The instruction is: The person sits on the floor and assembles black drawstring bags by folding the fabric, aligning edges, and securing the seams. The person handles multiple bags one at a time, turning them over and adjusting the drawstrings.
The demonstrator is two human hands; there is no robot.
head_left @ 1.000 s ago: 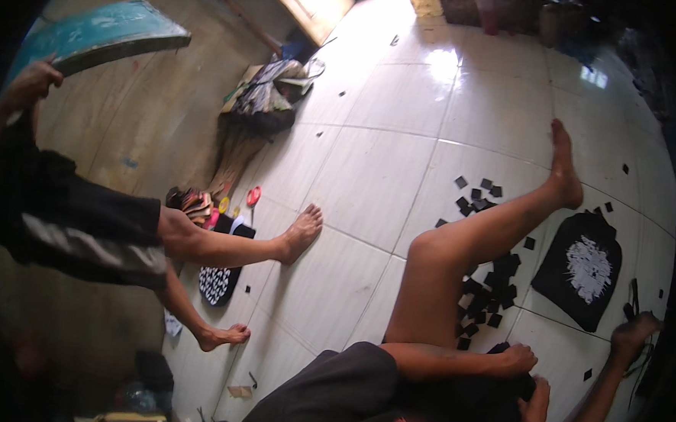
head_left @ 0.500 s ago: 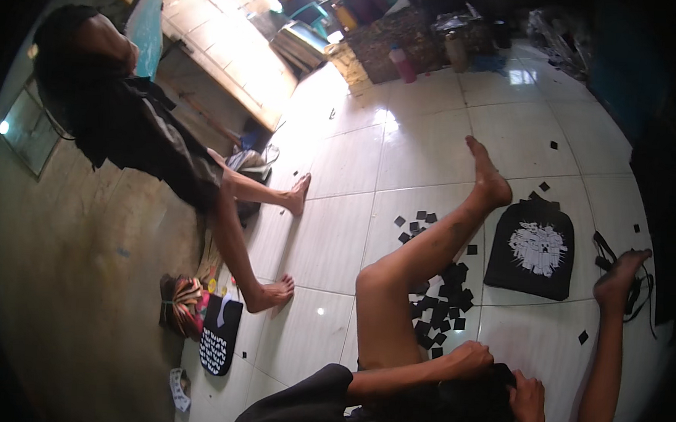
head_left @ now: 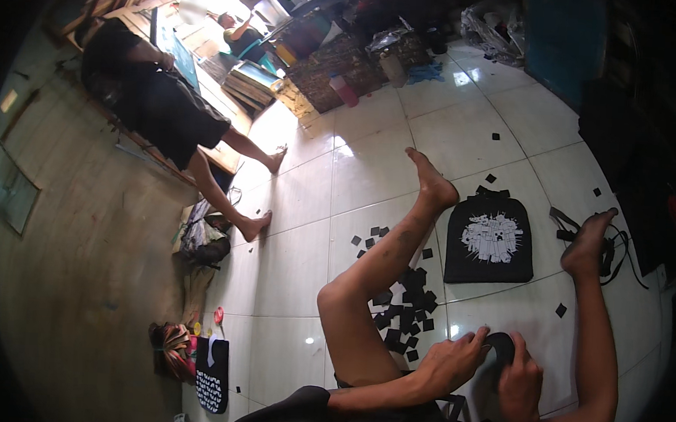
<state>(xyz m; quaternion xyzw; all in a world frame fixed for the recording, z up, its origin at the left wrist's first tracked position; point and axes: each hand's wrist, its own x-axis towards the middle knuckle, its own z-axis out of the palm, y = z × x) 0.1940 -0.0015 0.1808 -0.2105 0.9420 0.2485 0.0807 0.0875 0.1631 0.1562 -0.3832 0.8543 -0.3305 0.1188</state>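
Between my hands is a black fabric piece (head_left: 502, 345) with a rounded top edge, standing up over my lap. My left hand (head_left: 454, 364) pinches its left side with bent fingers. Gripping the opposite side is my right hand (head_left: 521, 379), thumb and fingers closed on the edge. The lower part of the piece is partly hidden by my hands and dark clothing. Beyond my hands, a flat black bag-shaped piece (head_left: 491, 242) with a white print lies on the tiles between my legs. Many small black squares (head_left: 405, 310) are heaped beside my left leg.
Black straps (head_left: 618, 256) lie by my right foot. At the left stand a black-and-white patterned bag (head_left: 211, 376) and a bundle of strips (head_left: 170, 347). Another person (head_left: 156, 102) stands at a bench along the left wall. A pink bottle (head_left: 344, 90) stands far back.
The view has shifted, so the floor pieces appear further left. My hands have come up with the black fabric, whose rounded edge now shows. The standing person has moved farther away.
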